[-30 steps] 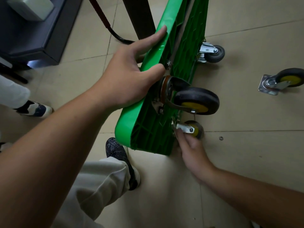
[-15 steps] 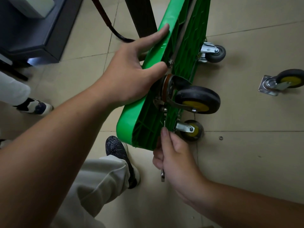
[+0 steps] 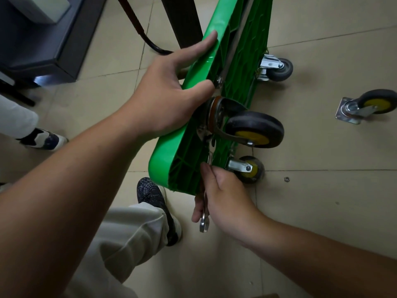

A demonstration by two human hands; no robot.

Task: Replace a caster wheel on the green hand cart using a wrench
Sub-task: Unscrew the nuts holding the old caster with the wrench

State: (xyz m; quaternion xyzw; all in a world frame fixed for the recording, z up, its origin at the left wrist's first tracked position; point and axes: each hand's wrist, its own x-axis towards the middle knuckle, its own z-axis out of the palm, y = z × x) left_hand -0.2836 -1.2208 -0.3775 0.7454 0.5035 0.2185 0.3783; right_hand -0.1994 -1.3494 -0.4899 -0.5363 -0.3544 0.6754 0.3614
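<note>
From the head camera, the green hand cart (image 3: pixel 163 160) stands tipped on its long edge on the beige tiled floor (image 3: pixel 322 211); its smooth, rounded plastic rim faces the person and its ribbed, lattice-moulded underside faces right. The left hand (image 3: pixel 163 100) grips the upper rim; the forefinger lies straight along the glossy edge, the thumb hooks over onto the ribbed side, and the other fingers are hidden behind the deck. The right hand (image 3: pixel 223 198) is clamped round a slim bright-metal wrench (image 3: pixel 204 222); its fingers are curled tight together about the shank, the open-jawed lower end juts out below the fist, and the upper end runs up to the mounting plate of the caster wheel (image 3: pixel 254 129). That wheel is a broad black rubber tyre with a yellow hub in a curved steel fork, bolted to the underside near the cart's close end; just below it sits a smaller yellow-hubbed caster (image 3: pixel 251 168), and farther up a small grey one (image 3: pixel 279 68). A loose caster (image 3: pixel 369 104) with a square steel plate lies on the tiles well apart to the right; a tiny metal ring (image 3: pixel 286 179) lies near the lower wheel. A dark knit shoe (image 3: pixel 152 196) rests beside the cart's corner.
</note>
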